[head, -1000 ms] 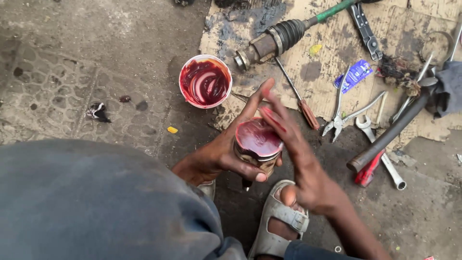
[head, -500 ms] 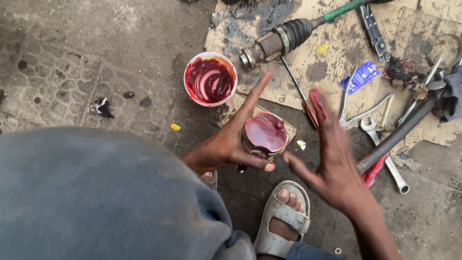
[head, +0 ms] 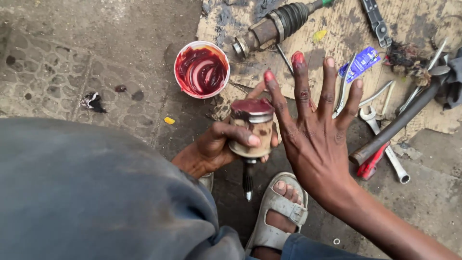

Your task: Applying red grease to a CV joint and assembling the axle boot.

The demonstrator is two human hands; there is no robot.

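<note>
My left hand [head: 226,142] grips a metal joint housing [head: 252,129], cup-shaped with a splined stub pointing down, its mouth packed with red grease. My right hand [head: 315,132] is spread flat just right of the housing, palm down, fingers apart, with red grease on the tips of two fingers. It holds nothing. A white tub of red grease [head: 201,69] stands on the ground beyond the housing, to the left.
A drive shaft with a black rubber boot [head: 279,25] lies on stained cardboard [head: 414,29], with pliers [head: 347,82], spanners [head: 378,103], a blue sachet [head: 360,62], a long metal bar [head: 399,124] and a red-handled tool [head: 370,163]. My sandalled foot [head: 279,212] and grey-clad knee [head: 86,192] sit below.
My right hand lifted off the grease-filled mouth of the housing and swung right, fingers spreading. The left hand tilted the housing more upright and kept hold.
</note>
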